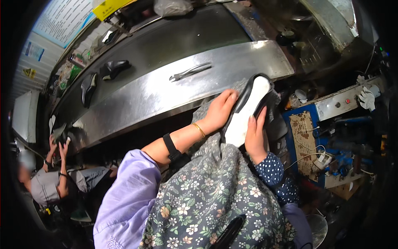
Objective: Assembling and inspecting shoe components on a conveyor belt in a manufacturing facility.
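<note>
A black shoe (pixel 251 108) with a white, bare underside faces up over my lap. My left hand (pixel 222 108) is closed against its left edge, fingers curled in; whether something small sits in those fingers is hidden. My right hand (pixel 256 137) grips the shoe from the right, with its thumb by the white underside. Beyond my hands, a pair of metal pincers (pixel 190 72) lies on the shiny steel ledge (pixel 153 81). Low on my flowered apron (pixel 195 203) rests a long black object (pixel 230 232) that I cannot make out.
Behind the ledge runs a dark conveyor belt (pixel 178 39) bearing black shoes (pixel 114 69). At the far left a co-worker (pixel 45 189) handles something by the ledge. A blue machine (pixel 304 141) with cables and a control panel (pixel 340 101) stands to my right.
</note>
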Motion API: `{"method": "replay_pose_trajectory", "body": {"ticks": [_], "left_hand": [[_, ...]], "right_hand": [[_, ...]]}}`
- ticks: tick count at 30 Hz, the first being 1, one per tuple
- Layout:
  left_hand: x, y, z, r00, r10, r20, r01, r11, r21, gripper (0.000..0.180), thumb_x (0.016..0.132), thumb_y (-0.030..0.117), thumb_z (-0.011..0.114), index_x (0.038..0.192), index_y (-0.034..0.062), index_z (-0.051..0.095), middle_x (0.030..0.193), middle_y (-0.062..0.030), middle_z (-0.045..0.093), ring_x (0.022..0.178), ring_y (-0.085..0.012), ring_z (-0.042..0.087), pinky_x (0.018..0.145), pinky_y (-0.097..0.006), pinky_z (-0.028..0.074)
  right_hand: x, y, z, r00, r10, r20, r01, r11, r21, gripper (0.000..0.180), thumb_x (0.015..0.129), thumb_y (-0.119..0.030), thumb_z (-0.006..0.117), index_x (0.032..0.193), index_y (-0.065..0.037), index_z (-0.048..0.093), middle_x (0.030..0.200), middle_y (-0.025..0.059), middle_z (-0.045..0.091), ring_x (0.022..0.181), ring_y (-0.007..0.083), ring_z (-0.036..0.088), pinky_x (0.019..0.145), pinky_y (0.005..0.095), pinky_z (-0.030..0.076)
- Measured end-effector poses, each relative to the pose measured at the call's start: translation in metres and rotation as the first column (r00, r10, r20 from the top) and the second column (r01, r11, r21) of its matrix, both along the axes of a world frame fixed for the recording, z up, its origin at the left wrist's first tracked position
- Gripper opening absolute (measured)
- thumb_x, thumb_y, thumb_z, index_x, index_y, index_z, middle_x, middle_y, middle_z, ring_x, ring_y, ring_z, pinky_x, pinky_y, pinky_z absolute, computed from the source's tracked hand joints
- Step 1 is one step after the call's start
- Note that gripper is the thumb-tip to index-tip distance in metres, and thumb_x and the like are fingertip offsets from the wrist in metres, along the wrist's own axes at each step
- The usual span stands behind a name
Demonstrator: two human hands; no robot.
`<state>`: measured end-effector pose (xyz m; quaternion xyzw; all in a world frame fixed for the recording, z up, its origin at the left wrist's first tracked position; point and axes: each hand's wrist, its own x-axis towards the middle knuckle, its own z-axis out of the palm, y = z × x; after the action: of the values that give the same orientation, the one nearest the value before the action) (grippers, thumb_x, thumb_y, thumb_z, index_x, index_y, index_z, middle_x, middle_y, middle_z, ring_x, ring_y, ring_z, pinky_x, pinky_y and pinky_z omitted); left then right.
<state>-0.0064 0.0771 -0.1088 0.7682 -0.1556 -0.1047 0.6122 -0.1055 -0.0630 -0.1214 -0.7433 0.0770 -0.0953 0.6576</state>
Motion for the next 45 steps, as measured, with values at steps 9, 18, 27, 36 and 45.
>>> {"method": "replay_pose_trajectory", "body": {"ticks": [9, 18, 27, 36, 45], "left_hand": [[0.057, -0.042, 0.038, 0.779, -0.433, -0.454, 0.198, 0.856, -0.477, 0.072, 0.097, 0.066, 0.028, 0.128, 0.0071, 0.056, 0.109, -0.0051, 0.062, 0.103, -0.0131, 0.057, 0.093, -0.03, 0.048], [0.053, -0.05, 0.037, 0.738, -0.546, -0.397, 0.267, 0.776, -0.571, 0.038, 0.103, 0.028, 0.047, 0.131, 0.004, 0.053, 0.127, -0.0063, 0.057, 0.122, -0.0155, 0.047, 0.107, -0.029, 0.034], [0.056, -0.059, 0.027, 0.896, -0.412, -0.166, 0.366, 0.897, -0.249, 0.038, 0.102, 0.025, 0.049, 0.133, 0.0035, 0.05, 0.123, -0.006, 0.056, 0.117, -0.0137, 0.048, 0.102, -0.028, 0.037], [0.065, -0.05, 0.037, 0.751, -0.585, -0.307, 0.482, 0.803, -0.35, 0.067, 0.086, 0.026, 0.075, 0.14, 0.0047, 0.041, 0.132, -0.0051, 0.05, 0.122, -0.0136, 0.045, 0.106, -0.029, 0.036], [0.023, -0.075, 0.065, 0.903, -0.429, 0.02, 0.429, 0.902, -0.038, 0.084, 0.072, 0.02, 0.086, 0.141, 0.0052, 0.04, 0.133, -0.013, 0.052, 0.123, -0.0217, 0.049, 0.106, -0.034, 0.038]], "right_hand": [[0.023, -0.054, 0.022, 0.986, 0.071, -0.148, -0.094, 0.984, -0.154, 0.06, 0.106, -0.04, 0.033, 0.145, 0.005, 0.03, 0.113, 0.025, 0.06, 0.103, 0.0288, 0.061, 0.089, 0.0384, 0.047], [0.084, -0.055, 0.035, 0.991, 0.092, 0.095, -0.116, 0.952, 0.282, 0.032, 0.104, -0.021, 0.046, 0.123, 0.002, 0.058, 0.12, 0.0072, 0.061, 0.115, 0.0151, 0.053, 0.103, 0.0285, 0.038], [0.084, -0.084, 0.05, 0.97, 0.243, 0.005, -0.205, 0.809, 0.551, 0.034, 0.105, -0.017, 0.038, 0.131, 0.001, 0.051, 0.13, 0.0125, 0.056, 0.125, 0.021, 0.05, 0.107, 0.0316, 0.035], [0.073, -0.079, 0.053, 0.951, 0.284, 0.121, -0.304, 0.932, 0.196, 0.047, 0.097, -0.003, 0.049, 0.143, 0.0, 0.039, 0.141, 0.0104, 0.047, 0.133, 0.0206, 0.041, 0.112, 0.0324, 0.03], [0.061, -0.117, 0.06, 0.971, 0.233, 0.055, -0.189, 0.608, 0.772, 0.048, 0.102, -0.031, 0.049, 0.137, 0.002, 0.046, 0.138, 0.0118, 0.049, 0.13, 0.0216, 0.044, 0.11, 0.0354, 0.034]]}}
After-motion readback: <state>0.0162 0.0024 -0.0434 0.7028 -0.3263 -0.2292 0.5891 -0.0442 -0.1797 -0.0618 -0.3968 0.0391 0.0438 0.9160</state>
